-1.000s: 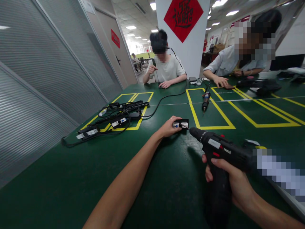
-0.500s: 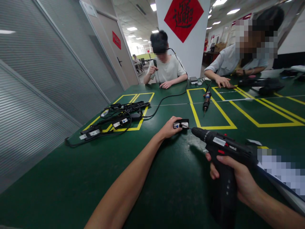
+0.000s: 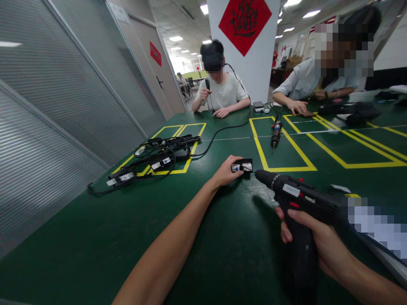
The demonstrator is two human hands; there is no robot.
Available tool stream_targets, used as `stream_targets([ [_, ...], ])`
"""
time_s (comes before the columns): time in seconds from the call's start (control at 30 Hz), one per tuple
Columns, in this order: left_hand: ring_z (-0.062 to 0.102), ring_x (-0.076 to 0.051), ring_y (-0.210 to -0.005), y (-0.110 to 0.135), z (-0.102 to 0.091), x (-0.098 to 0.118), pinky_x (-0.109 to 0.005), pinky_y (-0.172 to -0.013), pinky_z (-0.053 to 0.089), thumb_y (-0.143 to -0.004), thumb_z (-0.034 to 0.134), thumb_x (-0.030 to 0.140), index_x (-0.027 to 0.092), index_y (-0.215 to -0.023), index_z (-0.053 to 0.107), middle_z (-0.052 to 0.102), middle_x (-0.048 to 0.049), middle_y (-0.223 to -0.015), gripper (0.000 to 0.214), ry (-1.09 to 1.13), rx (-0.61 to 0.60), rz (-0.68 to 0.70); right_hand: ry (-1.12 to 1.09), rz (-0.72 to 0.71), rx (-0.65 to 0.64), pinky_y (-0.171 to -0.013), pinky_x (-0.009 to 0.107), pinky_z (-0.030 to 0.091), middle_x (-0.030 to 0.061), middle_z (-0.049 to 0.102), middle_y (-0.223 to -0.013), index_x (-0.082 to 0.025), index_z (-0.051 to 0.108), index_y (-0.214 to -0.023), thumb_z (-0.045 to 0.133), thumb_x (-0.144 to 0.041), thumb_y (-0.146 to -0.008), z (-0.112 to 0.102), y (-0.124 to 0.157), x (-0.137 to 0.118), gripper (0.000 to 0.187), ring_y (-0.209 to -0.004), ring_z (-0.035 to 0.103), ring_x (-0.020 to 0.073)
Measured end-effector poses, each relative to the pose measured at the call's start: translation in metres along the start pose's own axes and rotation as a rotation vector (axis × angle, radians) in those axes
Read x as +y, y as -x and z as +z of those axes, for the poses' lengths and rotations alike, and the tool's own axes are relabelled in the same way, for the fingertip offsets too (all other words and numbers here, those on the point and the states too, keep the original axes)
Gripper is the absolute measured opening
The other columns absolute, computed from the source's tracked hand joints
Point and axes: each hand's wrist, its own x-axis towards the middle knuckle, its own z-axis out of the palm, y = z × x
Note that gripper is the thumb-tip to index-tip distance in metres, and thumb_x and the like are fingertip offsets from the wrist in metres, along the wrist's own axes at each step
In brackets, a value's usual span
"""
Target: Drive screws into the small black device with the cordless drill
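My left hand (image 3: 227,170) is closed on a small black box-like part (image 3: 247,162) with a white label and a bit of blue, pressed against the green table. My right hand (image 3: 313,237) wraps round the grip of a black cordless drill (image 3: 295,190) with red buttons. The drill's chuck points left at the part's right end, and a thin bit reaches up to it. Whether the bit touches a screw is too small to tell.
Black cabled devices (image 3: 162,159) lie in a heap inside yellow tape at left. An electric screwdriver (image 3: 276,134) rests ahead in another taped frame. Two people sit across the green table (image 3: 95,237), one holding a screwdriver (image 3: 207,87). A black cable (image 3: 219,130) crosses the table.
Little differs. The drill has tilted very slightly in my right hand, its rear end a touch farther right. My left hand and the black part stay in place.
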Motion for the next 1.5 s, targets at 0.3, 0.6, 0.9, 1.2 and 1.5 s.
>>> stream_targets([
  [0.3,0.049,-0.019,-0.105,0.0027,0.0014,0.0023,-0.036,-0.095,0.040,-0.073,0.058,0.025,0.018,-0.122,0.047,0.048,-0.0083,-0.114,0.050,0.004,0.008,0.000,-0.007,-0.008,-0.002,-0.061,0.032,0.038,0.0014,0.058,-0.054,-0.015,0.061,-0.089,0.046,-0.030,-0.088,-0.0010,0.0002,0.0018,0.021,-0.055,0.052,0.0173],
  [0.6,0.048,-0.020,-0.106,0.0011,0.0016,0.0028,-0.038,-0.097,0.037,-0.074,0.058,0.024,0.017,-0.121,0.048,0.049,-0.0087,-0.114,0.049,-0.003,0.007,0.025,-0.026,-0.010,0.003,-0.060,0.031,0.038,0.0015,0.059,-0.055,-0.015,0.061,-0.088,0.047,-0.029,-0.088,-0.0018,0.0006,0.0021,0.020,-0.054,0.050,0.0151],
  [0.9,0.048,-0.021,-0.108,0.0017,0.0020,0.0001,-0.038,-0.098,0.037,-0.074,0.058,0.025,0.019,-0.123,0.047,0.049,-0.0085,-0.115,0.050,0.004,0.001,0.015,0.025,-0.025,0.002,-0.058,0.031,0.036,0.0028,0.060,-0.053,-0.014,0.060,-0.091,0.046,-0.029,-0.086,-0.0049,0.0005,0.0046,0.021,-0.053,0.052,0.0171],
  [1.2,0.047,-0.021,-0.109,0.0017,0.0043,-0.0040,-0.037,-0.099,0.035,-0.078,0.054,0.025,0.018,-0.123,0.047,0.049,-0.0089,-0.116,0.047,0.011,0.021,0.042,0.032,-0.014,-0.016,-0.058,0.032,0.036,0.0022,0.060,-0.052,-0.014,0.060,-0.092,0.046,-0.027,-0.087,-0.0034,0.0019,0.0053,0.020,-0.053,0.052,0.0170],
  [1.5,0.048,-0.019,-0.107,0.0025,0.0050,-0.0007,-0.036,-0.099,0.036,-0.082,0.050,0.029,0.019,-0.122,0.048,0.050,-0.0078,-0.114,0.041,0.029,0.052,0.028,0.084,-0.058,-0.002,-0.058,0.032,0.035,0.0025,0.061,-0.054,-0.015,0.059,-0.095,0.047,-0.026,-0.087,-0.0022,0.0053,-0.0013,0.018,-0.053,0.052,0.0172],
])
